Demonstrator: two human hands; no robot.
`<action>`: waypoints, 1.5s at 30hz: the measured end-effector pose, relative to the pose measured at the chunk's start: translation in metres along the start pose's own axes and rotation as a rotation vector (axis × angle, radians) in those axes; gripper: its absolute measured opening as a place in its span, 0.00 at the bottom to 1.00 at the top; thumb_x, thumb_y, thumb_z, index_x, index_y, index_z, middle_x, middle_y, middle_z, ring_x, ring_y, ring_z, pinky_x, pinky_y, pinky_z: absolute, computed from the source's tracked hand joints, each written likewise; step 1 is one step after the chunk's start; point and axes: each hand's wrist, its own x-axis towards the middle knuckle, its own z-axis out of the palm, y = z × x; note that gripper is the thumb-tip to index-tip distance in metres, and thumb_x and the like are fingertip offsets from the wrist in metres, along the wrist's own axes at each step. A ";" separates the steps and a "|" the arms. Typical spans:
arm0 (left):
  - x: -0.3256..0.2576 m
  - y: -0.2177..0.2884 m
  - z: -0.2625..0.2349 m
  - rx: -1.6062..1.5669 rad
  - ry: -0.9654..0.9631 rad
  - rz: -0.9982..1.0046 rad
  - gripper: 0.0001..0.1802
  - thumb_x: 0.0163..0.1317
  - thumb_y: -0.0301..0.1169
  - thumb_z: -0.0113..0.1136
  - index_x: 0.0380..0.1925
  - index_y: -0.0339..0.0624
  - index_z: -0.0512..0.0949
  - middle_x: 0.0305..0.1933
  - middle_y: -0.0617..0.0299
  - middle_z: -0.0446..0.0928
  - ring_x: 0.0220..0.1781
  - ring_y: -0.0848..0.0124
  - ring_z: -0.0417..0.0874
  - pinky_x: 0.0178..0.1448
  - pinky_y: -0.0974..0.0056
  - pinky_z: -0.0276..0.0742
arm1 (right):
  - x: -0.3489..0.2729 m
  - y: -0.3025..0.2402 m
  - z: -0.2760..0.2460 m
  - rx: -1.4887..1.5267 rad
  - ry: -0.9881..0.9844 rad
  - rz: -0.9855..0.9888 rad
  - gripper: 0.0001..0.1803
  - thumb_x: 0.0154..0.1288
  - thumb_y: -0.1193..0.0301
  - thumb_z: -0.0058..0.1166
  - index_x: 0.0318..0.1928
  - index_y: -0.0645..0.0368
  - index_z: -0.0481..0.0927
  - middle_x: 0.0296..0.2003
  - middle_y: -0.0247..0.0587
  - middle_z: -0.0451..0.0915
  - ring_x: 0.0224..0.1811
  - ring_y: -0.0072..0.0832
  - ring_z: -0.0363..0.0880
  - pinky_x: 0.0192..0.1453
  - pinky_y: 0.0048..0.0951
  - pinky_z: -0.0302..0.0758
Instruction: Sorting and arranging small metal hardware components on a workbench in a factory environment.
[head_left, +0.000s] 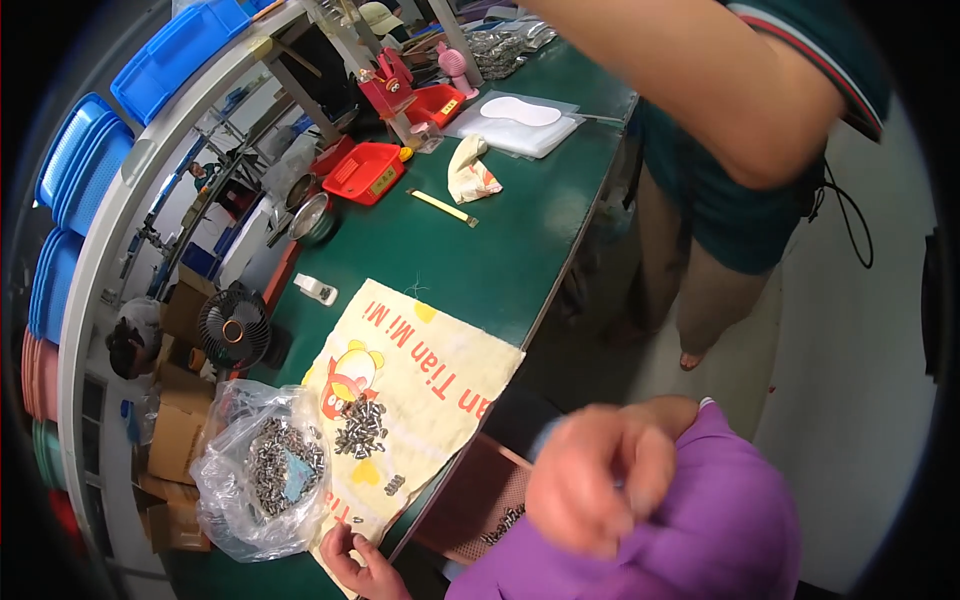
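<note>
My left hand point(362, 567) rests at the lower edge of a cream printed cloth point(430, 370), fingers apart, beside a loose metal piece point(357, 519). Raised before my purple shirt is my right hand point(600, 482), its fingers curled together and slightly blurred; whatever they hold is hidden. A heap of small cylindrical metal parts point(361, 428) lies on the cloth, with a small row of the same parts point(395, 486) nearer me. To the left, a clear plastic bag point(222, 470) holds many more around a bluish scrap point(298, 478). A pink mesh basket point(455, 525) under the table edge contains some parts.
Farther along the green table point(500, 250) are a white device point(316, 290), a yellow strip point(443, 207), a crumpled cloth point(470, 172) and red trays point(366, 172). A black fan point(234, 328) stands left. Another person point(720, 200) stands at right, one arm reaching over the table.
</note>
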 end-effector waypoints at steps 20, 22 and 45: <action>0.009 -0.022 -0.002 0.365 0.076 -0.053 0.20 0.67 0.23 0.54 0.58 0.28 0.73 0.65 0.47 0.70 0.68 0.53 0.70 0.71 0.53 0.65 | -0.207 -0.133 -0.297 -0.799 1.869 -0.568 0.35 0.80 0.48 0.33 0.69 0.65 0.68 0.68 0.40 0.71 0.68 0.34 0.69 0.71 0.31 0.64; 0.010 -0.024 0.001 0.335 0.042 -0.037 0.20 0.67 0.23 0.54 0.58 0.29 0.73 0.66 0.47 0.70 0.68 0.53 0.70 0.71 0.53 0.66 | -0.244 -0.156 -0.303 -0.827 1.950 -0.517 0.36 0.80 0.47 0.34 0.70 0.65 0.67 0.70 0.41 0.70 0.70 0.35 0.68 0.73 0.32 0.63; 0.011 -0.021 0.006 0.520 0.088 0.097 0.20 0.65 0.31 0.64 0.55 0.35 0.78 0.56 0.43 0.75 0.55 0.47 0.77 0.61 0.49 0.74 | -0.245 -0.271 -0.311 -0.412 1.915 -0.485 0.31 0.74 0.57 0.52 0.69 0.65 0.68 0.72 0.45 0.68 0.68 0.37 0.72 0.73 0.36 0.65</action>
